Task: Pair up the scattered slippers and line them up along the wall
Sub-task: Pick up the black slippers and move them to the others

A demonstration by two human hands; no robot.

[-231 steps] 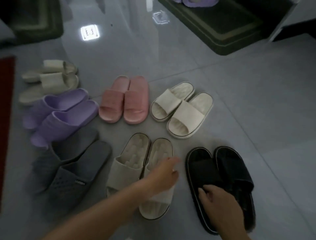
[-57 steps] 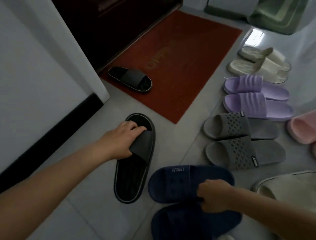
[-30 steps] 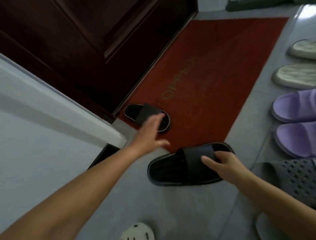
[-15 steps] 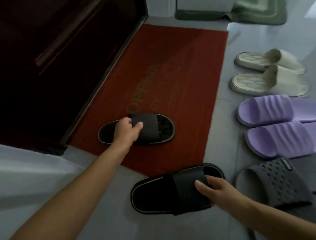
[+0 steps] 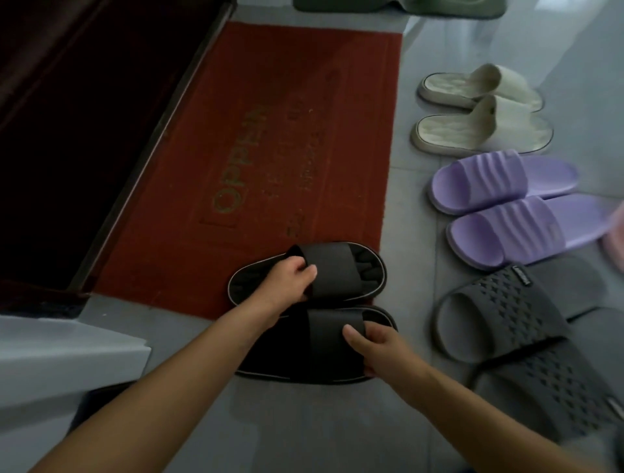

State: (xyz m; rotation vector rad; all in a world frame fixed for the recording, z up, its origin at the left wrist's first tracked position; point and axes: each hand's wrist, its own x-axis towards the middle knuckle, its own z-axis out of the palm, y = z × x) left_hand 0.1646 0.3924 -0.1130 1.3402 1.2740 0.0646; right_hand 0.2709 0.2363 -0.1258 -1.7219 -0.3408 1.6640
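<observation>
Left hand (image 5: 292,280) with slipper (image 5: 341,270), nearer mate (image 5: 329,329)

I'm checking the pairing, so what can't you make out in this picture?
Head view, pink shape: blurred, cut by the right edge.
Head view, green mat: cut by the top edge.
Head view, red mat's small print: too faint.
Head view, near black slipper: left arm covers one end.

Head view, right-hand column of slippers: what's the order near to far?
grey perforated pair → purple pair → cream pair → green mat at the top edge.
</observation>
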